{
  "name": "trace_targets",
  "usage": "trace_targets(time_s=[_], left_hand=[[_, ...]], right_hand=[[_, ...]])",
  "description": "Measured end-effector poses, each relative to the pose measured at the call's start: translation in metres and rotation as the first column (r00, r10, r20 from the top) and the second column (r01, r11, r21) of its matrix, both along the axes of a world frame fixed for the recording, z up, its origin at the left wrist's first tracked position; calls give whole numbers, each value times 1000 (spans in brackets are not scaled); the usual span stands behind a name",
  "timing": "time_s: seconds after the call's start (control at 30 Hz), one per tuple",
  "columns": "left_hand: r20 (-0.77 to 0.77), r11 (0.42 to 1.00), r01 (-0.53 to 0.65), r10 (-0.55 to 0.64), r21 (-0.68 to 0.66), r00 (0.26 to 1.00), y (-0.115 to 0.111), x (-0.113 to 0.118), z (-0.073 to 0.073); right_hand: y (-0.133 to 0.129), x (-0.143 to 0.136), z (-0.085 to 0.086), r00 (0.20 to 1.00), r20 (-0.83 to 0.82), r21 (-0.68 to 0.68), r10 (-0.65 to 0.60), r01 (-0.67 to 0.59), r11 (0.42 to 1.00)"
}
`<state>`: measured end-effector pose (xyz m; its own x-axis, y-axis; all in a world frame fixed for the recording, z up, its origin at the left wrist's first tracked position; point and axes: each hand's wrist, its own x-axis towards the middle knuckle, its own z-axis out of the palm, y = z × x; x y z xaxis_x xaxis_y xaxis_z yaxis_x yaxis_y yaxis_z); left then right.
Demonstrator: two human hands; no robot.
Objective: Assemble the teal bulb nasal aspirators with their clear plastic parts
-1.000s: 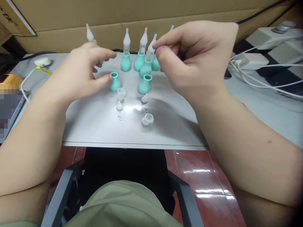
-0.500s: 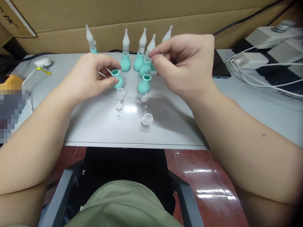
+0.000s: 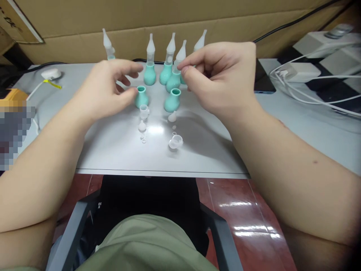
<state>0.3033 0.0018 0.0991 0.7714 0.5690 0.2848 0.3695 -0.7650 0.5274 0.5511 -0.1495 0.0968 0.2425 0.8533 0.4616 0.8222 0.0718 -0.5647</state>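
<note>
My left hand [image 3: 111,86] is open, its fingers spread apart. Its thumb tip is right beside the rim of an upright, open-necked teal bulb [image 3: 141,98]; whether they touch, I cannot tell. To the right stands a second teal bulb [image 3: 172,101], also open at the top. My right hand [image 3: 217,73] is closed, thumb and forefinger brought together at the stem of an assembled nasal aspirator [image 3: 173,81]; what they pinch, if anything, is hidden. In front of the bulbs lie a clear cup [image 3: 144,111], small white tips [image 3: 142,126] [image 3: 172,117] and another clear cup [image 3: 177,141].
More assembled aspirators [image 3: 150,73] stand along the back, before a cardboard wall [image 3: 93,34]. White cables and adapters [image 3: 301,71] are at the right, with a dark flat device [image 3: 263,82]. A white plug [image 3: 51,74] lies at the left.
My left hand has let go of the left teal bulb, which now stands upright, and its fingers have spread. My right hand has barely moved.
</note>
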Motion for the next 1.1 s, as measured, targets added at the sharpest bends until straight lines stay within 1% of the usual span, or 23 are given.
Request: trace_targets(time_s=[0.07,0.1,0.17,0.2,0.23,0.3,0.4,0.47,0.53,0.6,0.67,0.7,0.73,0.8,0.87,0.93,1.0,1.03,1.07,1.1], left_hand=[[150,994,-58,44,89,988,4,0,-1],[241,988,-79,46,129,970,7,0,-3],[378,980,-95,23,172,926,12,0,-6],[417,980,-93,11,176,909,14,0,-7],[421,982,-85,7,167,907,15,1,-7],[380,989,-66,10,135,925,14,1,-7],[312,992,-63,25,113,950,8,1,-4],[296,990,-64,24,127,955,4,2,-4],[277,988,-57,16,141,961,1,1,-5],[285,988,-29,-15,151,958,0,0,-6],[315,987,29,-79,161,946,1,-2,-7],[315,982,85,-135,167,939,1,-2,-6],[302,972,154,-202,175,932,1,-2,-5],[229,934,314,-347,170,909,-2,1,-2],[165,892,433,-449,127,878,-9,8,1],[158,880,470,-474,66,866,-19,18,3],[185,887,462,-454,4,872,-31,24,3],[202,893,450,-436,-25,877,-36,26,1],[218,898,436,-416,-53,883,-40,25,0],[232,903,422,-395,-79,889,-44,24,-2]], right_hand=[[0,0,0,999,39,6,-29,29,1000],[0,0,-1,997,61,8,-40,39,999],[0,0,-1,995,86,12,-41,40,999],[0,0,-2,996,80,17,-32,31,999],[0,0,-2,998,67,14,-12,11,1000],[-1,0,-2,1000,26,20,17,-17,1000],[-1,-3,-1,1000,-9,16,15,-15,1000],[-3,-6,1,1000,-15,-17,-16,16,1000],[-6,-9,6,999,-29,-77,-23,21,997],[-11,-11,12,997,-70,-90,30,-37,995],[-17,-10,19,977,-149,-86,151,-165,983],[-20,-8,22,954,-199,-104,223,-247,964],[-22,-4,25,925,-244,-146,291,-332,932],[-24,6,30,869,-294,-296,398,-479,826],[-23,18,32,829,-284,-431,482,-559,708],[-20,27,33,777,-280,-508,564,-619,600],[-17,29,32,720,-301,-527,626,-672,520],[-16,27,31,703,-305,-537,642,-684,494],[-15,24,30,701,-298,-548,648,-682,485],[-15,20,28,713,-279,-565,643,-664,490]])
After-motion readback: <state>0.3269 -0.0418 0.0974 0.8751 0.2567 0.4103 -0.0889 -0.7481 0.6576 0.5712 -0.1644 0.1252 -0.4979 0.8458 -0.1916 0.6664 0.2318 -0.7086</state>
